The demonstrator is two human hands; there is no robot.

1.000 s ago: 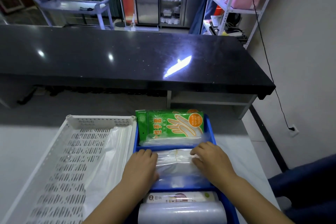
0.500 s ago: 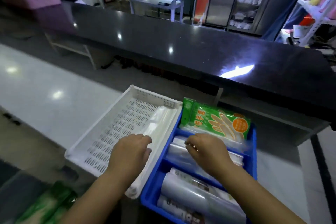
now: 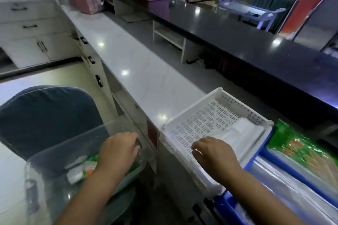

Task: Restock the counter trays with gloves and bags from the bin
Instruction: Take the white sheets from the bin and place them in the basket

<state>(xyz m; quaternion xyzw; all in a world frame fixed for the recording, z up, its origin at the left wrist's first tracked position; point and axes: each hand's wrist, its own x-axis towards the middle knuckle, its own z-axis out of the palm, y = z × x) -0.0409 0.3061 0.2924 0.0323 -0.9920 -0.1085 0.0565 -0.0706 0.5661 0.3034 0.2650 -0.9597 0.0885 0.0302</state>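
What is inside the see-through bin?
The clear bin holds green-and-orange packets and a white packet. The left hand is over the rest, so anything under it is hidden.

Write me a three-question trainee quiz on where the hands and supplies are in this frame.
1. Fill in: the green glove pack lies in the ___ tray.
2. True or false: the left hand is over the clear bin.
3. The right hand is: A) over the white tray; B) inside the clear bin; C) gripping the green glove pack.
Key: 1 blue; 2 true; 3 A.
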